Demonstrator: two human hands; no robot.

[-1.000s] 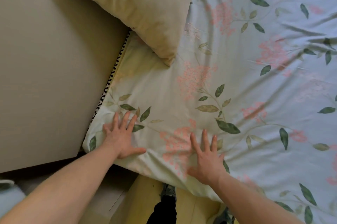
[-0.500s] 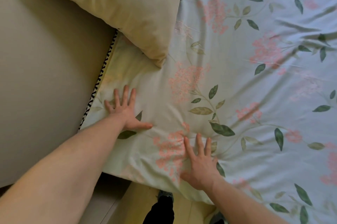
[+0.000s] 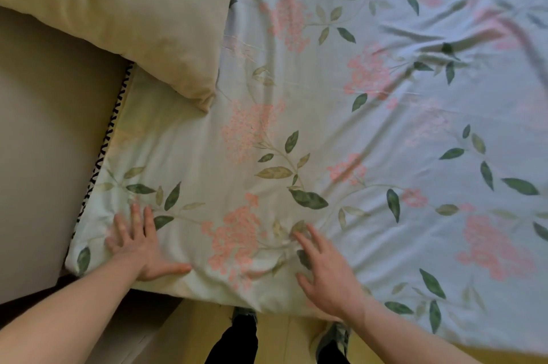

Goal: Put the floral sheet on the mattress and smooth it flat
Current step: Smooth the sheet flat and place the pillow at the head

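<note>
Sheet covers the mattress, its near corner under both hands. The left hand lies flat, fingers spread, by the corner; the right hand, blurred, fingers spread, rests nearer the middle. Creases lie ahead and rightward, closer to the right hand. A pillow sits at the wall.

Both forearms are bare, with no sleeve, watch or ring in view on the left hand or the right hand. Below them show black trousers and grey shoes with lighter markings (the shoes are blurred and partly hidden, so laces and details cannot be made out).
</note>
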